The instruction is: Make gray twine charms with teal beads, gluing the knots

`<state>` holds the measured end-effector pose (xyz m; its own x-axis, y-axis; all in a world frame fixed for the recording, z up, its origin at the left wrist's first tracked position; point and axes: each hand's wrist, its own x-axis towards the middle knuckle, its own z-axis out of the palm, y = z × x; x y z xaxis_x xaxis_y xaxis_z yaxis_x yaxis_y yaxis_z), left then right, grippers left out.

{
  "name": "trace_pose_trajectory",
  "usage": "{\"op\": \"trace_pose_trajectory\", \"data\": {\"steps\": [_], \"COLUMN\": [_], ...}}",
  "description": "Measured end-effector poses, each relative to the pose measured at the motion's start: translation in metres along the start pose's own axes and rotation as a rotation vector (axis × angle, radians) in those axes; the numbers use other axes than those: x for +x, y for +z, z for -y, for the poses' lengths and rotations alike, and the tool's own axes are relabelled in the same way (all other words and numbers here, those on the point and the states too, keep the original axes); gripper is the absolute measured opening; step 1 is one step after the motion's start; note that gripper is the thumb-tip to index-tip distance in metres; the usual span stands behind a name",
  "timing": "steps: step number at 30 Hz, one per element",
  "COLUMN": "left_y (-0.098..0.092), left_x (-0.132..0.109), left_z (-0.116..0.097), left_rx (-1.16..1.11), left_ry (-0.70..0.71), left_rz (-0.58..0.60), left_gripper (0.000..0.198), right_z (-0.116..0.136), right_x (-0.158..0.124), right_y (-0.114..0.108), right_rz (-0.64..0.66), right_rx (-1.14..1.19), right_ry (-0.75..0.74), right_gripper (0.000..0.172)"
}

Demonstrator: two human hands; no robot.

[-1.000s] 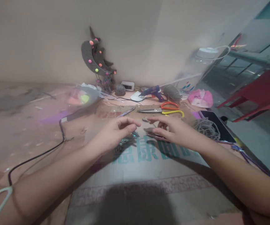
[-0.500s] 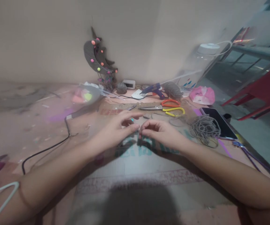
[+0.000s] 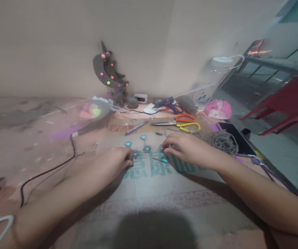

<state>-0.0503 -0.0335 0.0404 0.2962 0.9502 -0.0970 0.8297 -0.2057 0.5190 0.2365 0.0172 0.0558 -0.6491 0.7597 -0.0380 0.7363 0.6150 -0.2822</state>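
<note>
Several small grey pieces with turquoise centres lie on the printed board (image 3: pixel 149 186). My left hand (image 3: pixel 121 157) is closed at the left, its fingertips at a grey flower piece (image 3: pixel 135 154); what it holds is hidden. Another flower piece (image 3: pixel 147 149) lies between my hands, under a turquoise heart (image 3: pixel 143 137). A second heart (image 3: pixel 128 144) sits just beyond my left fingers. My right hand (image 3: pixel 176 145) is closed in a pinch, with something small and grey at its fingertips. A turquoise piece (image 3: pixel 164 159) with a grey strand lies just below those fingers.
Behind the hands are a pen (image 3: pixel 136 127), scissors (image 3: pixel 176 123) and a glue gun (image 3: pixel 168 103). Grey yarn (image 3: pixel 223 141) and a phone (image 3: pixel 238 140) lie right, near a bottle (image 3: pixel 211 83). A black cable (image 3: pixel 47 168) runs left; a moon ornament (image 3: pixel 104 71) hangs on the wall.
My hands have moved apart, the left one back to the left and down, the right one slightly right. The flower and heart pieces between them now show. The view has shifted a little.
</note>
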Motion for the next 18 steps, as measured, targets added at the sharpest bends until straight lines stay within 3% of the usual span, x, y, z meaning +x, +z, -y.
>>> {"op": "trace_pose_trajectory", "data": {"steps": [3, 5, 7, 11, 14, 18], "left_y": [-0.001, 0.007, 0.019, 0.045, 0.057, 0.067], "left_x": [0.007, 0.017, 0.026, 0.037, 0.038, 0.038], "left_z": [-0.020, -0.027, -0.031, -0.032, -0.029, -0.026], "left_rx": [-0.043, -0.209, -0.362, -0.651, -0.811, -1.025], "left_ry": [0.090, 0.234, 0.273, 0.101, -0.020, -0.063], "left_rz": [0.057, 0.019, 0.018, 0.019, 0.086, 0.092], "left_gripper": [0.022, 0.024, 0.029, 0.029, 0.018, 0.023], "right_z": [-0.022, -0.040, -0.057, -0.079, -0.092, -0.118], "right_x": [-0.001, 0.000, 0.001, 0.004, 0.009, 0.032], "right_y": [-0.016, -0.022, -0.025, -0.024, -0.021, -0.019], "right_rz": [-0.087, -0.169, -0.260, -0.355, -0.405, -0.465], "right_rx": [0.020, 0.022, 0.023, 0.104, 0.180, 0.190], "right_ry": [0.124, 0.196, 0.260, 0.314, 0.354, 0.426], "right_gripper": [0.020, 0.021, 0.023, 0.025, 0.029, 0.047]}}
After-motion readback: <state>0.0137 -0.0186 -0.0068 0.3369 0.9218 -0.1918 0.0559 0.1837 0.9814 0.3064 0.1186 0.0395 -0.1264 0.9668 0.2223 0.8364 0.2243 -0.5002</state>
